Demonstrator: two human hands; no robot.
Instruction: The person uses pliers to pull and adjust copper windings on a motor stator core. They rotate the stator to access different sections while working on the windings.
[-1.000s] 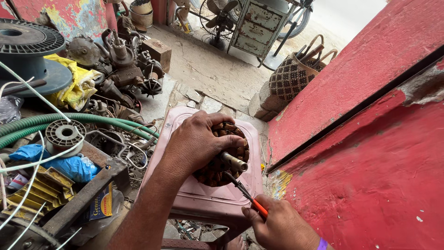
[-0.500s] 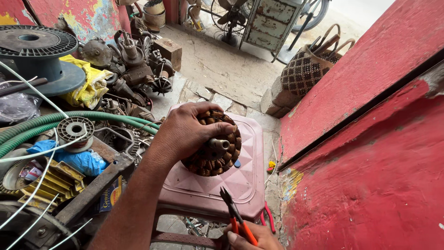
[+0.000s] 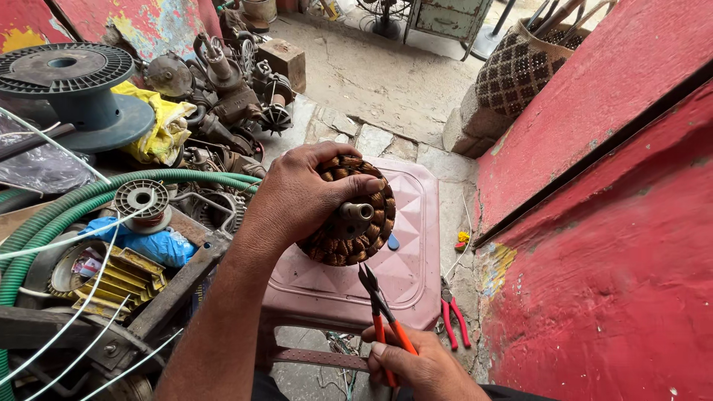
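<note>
Your left hand (image 3: 301,197) grips the copper-wound stator (image 3: 353,215) above the pink stool (image 3: 412,275); your right hand (image 3: 420,367) clasps orange-handled pliers (image 3: 382,312), tips just below it

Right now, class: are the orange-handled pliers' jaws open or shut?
Shut, or nearly: the pliers taper to one dark point just below the copper-wound coil, with no gap visible. The right hand holds the handles close together.
</note>
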